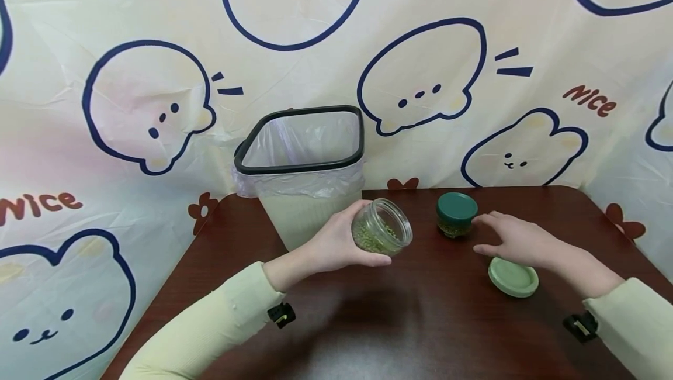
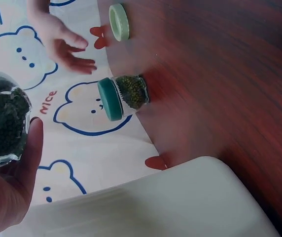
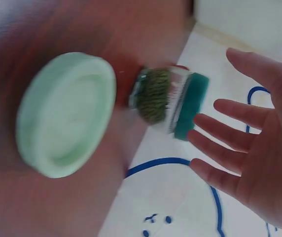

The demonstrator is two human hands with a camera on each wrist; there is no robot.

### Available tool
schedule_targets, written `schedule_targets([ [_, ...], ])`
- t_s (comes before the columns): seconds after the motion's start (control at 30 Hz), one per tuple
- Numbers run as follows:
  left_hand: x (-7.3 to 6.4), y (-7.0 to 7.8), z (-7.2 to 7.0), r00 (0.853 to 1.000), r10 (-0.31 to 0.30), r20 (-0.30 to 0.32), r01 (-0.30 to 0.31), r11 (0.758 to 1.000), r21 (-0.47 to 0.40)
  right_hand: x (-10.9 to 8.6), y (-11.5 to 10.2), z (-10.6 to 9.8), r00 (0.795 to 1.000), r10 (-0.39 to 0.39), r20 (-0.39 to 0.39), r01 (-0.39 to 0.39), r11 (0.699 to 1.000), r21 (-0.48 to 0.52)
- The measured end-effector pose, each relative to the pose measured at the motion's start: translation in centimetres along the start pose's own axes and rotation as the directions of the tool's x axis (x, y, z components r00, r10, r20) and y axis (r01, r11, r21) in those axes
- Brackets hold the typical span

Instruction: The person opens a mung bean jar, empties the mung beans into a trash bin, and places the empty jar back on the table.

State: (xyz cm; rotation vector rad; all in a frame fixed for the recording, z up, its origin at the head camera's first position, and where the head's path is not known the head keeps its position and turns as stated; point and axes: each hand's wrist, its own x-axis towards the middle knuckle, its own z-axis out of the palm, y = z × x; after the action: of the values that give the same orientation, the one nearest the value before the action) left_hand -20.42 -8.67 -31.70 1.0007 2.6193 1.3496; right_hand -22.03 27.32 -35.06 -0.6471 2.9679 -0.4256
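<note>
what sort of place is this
Probably a staged indoor work corner, though the room beyond is out of view: a creased, cartoon-printed sheet backs the dark, wood-look table, and a bag-lined bin stands on it near a green-lidded jar.

The dark red-brown desk [image 1: 447, 315], its surface glossy, carries a pale, bag-lined bin [image 1: 305, 207] toward the back left. Farther right stands a green-capped jar [image 1: 455, 214], with a light green lid [image 1: 513, 277] lying nearer the front.

Jar lid [image 1: 457, 206] teal; loose lid [image 1: 513, 278] pale green; table [image 1: 441, 333] brown; backdrop [image 1: 294, 79] bear-patterned.
</note>
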Motion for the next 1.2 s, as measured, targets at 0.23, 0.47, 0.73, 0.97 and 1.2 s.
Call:
schedule_targets([
  [0.23, -0.6, 0.1, -0.8, 1.000, -0.014, -0.020, 0.014, 1.000, 0.018, 1.6, -2.1, -1.8, 0.994, -0.080, -0.072, 0.078, 0.997, -0.024],
  [0.47, -1.4, 0.3, -2.2, 0.998, -0.011, -0.066, 0.014, 0.999, 0.052, 3.3, -4.7, -3.7, 0.987, -0.123, -0.107, 0.120, 0.992, -0.039],
  [0.73, -2.6, 0.4, -3.9, 0.994, -0.011, -0.108, 0.023, 0.993, 0.116, 5.0, -7.5, -5.1, 0.973, -0.180, -0.146, 0.171, 0.983, -0.069],
  [0.97, -3.4, 1.1, -5.6, 0.989, 0.036, -0.146, -0.019, 0.993, 0.119, 6.7, -10.0, -7.1, 0.942, -0.212, -0.261, 0.213, 0.977, -0.025],
  [1.2, -4.1, 1.9, -7.3, 0.982, 0.056, -0.179, -0.036, 0.993, 0.114, 8.5, -12.2, -9.3, 0.931, -0.182, -0.316, 0.186, 0.982, -0.017],
])
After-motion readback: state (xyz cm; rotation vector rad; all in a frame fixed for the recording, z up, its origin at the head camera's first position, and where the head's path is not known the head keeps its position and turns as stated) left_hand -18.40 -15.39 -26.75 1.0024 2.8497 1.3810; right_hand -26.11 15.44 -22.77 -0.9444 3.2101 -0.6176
